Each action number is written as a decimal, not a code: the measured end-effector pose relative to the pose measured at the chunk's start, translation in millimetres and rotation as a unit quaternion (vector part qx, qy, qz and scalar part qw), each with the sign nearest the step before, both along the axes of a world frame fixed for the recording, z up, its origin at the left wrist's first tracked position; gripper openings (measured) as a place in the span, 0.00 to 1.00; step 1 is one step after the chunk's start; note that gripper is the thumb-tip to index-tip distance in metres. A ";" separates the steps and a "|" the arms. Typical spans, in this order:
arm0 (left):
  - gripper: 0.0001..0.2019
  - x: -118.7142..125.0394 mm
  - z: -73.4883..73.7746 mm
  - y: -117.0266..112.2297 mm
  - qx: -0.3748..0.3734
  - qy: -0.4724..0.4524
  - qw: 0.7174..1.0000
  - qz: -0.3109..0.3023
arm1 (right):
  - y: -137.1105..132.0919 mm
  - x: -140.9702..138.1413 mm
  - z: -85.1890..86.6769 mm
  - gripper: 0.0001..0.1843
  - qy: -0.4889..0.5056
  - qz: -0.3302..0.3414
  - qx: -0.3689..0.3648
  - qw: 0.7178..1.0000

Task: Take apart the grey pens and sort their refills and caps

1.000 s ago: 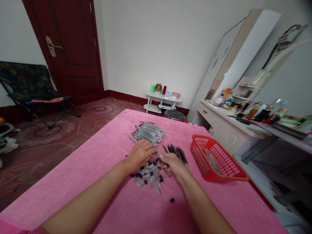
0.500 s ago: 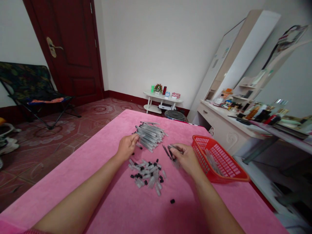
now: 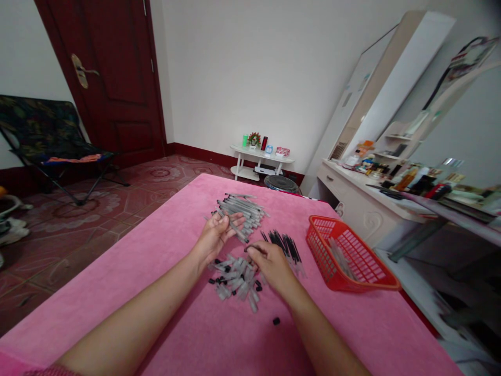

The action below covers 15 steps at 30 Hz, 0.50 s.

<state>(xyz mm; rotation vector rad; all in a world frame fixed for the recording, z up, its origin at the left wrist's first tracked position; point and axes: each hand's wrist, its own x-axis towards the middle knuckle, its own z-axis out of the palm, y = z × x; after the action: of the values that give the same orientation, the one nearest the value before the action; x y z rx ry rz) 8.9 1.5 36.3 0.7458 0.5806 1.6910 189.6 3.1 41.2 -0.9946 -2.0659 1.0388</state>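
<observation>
My left hand is turned palm up, with its thumb pressing a clear pen barrel across the fingers. Close to the near end of that barrel, my right hand pinches a small black piece, partly hidden by the fingertips. Behind the left hand lies a pile of clear pen barrels. Below both hands is a loose heap of clear pen caps mixed with short black plugs. Thin black refills lie in a bunch beyond the right hand.
A red plastic basket holding some clear pieces stands on the right of the pink tablecloth. One black plug lies apart near the front. A dressing table is to the right, a folding chair to the left.
My right hand has moved left from the refills to beside my left hand, uncovering the refill bunch. My left hand has turned palm up and now holds a barrel out from the pile.
</observation>
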 end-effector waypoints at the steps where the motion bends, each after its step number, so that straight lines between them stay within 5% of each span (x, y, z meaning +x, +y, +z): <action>1: 0.10 4.3 0.6 -1.7 -0.007 0.003 1.000 -0.005 | 0.9 0.2 1.7 0.16 0.013 -0.007 -0.017 1.000; 15: 0.15 13.3 -6.4 -4.9 -0.057 0.043 0.997 0.018 | 3.7 0.0 -1.0 0.16 0.069 -0.059 -0.036 0.995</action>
<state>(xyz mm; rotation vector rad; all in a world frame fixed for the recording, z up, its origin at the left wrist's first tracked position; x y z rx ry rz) 22.2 -3.4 29.9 0.7325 0.7482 1.6494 189.6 6.9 40.2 -1.0377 -1.8474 1.0964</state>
